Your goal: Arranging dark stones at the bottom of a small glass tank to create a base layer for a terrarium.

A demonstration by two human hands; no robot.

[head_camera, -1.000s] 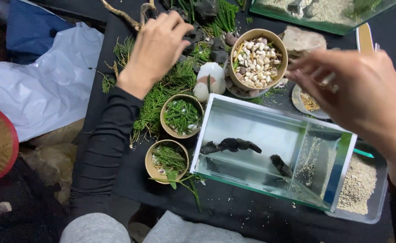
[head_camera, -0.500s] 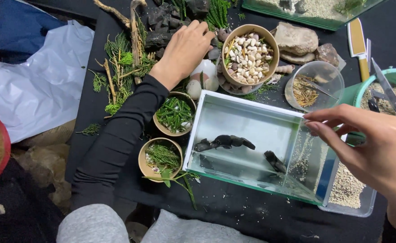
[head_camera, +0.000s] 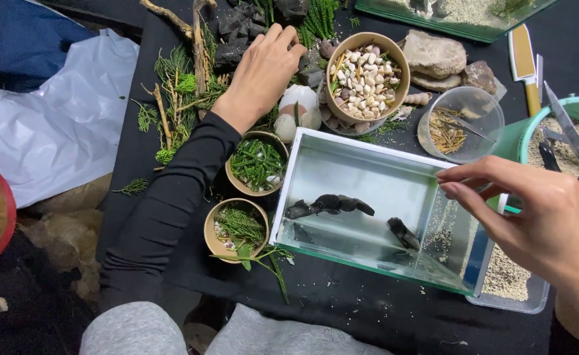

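A glass tank (head_camera: 302,171) lies tilted on the black table, with two dark stones (head_camera: 332,205) inside and pale sand at its right end. My right hand (head_camera: 533,217) grips the tank's right rim with thumb and fingers. My left hand (head_camera: 263,72) reaches to the back, fingers resting among dark rocks (head_camera: 233,29) beside a bowl of light pebbles (head_camera: 367,75). Whether it holds a rock is hidden by the fingers.
Two small bowls of green plants (head_camera: 256,164) (head_camera: 237,229) stand left of the tank. Twigs and greenery (head_camera: 177,92) lie at the left. A clear cup (head_camera: 460,125), flat rocks (head_camera: 434,56), a teal bowl of sand with scissors (head_camera: 569,135) and a white plastic bag (head_camera: 59,131) surround them.
My left hand slid right, from the greenery to the dark rocks by the pebble bowl. My right hand came down from above the tank onto its right rim.
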